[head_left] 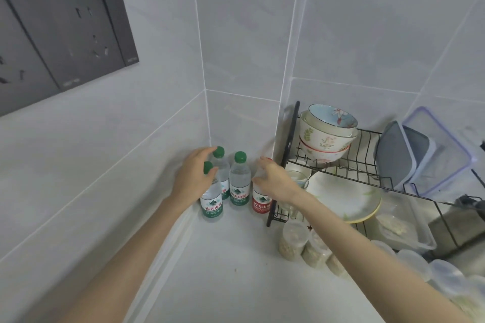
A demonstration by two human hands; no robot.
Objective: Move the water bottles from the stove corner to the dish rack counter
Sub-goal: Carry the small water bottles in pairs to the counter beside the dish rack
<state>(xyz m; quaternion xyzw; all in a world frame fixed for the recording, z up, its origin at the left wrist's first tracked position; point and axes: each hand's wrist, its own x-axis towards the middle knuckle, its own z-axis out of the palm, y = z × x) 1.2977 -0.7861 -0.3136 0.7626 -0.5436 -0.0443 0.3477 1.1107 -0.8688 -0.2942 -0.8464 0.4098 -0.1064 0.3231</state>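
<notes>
Upright in the corner of the table (236, 257), four clear water bottles (239, 181), three green-labelled, one red, left fingers (200, 153) round one neck, right fingers (267, 169) over the red, grip unclear, beside a dish rack (290, 144) holding bowls (325, 139) and a plate (346, 199).

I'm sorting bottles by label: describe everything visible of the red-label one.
The red-label bottle is clear plastic, with a red label printed in white and a red cap just showing. It stands upright on the counter, rightmost of four, beside the dish rack's end. The right hand curves over its upper half, hiding it; whether it grips is unclear.
</notes>
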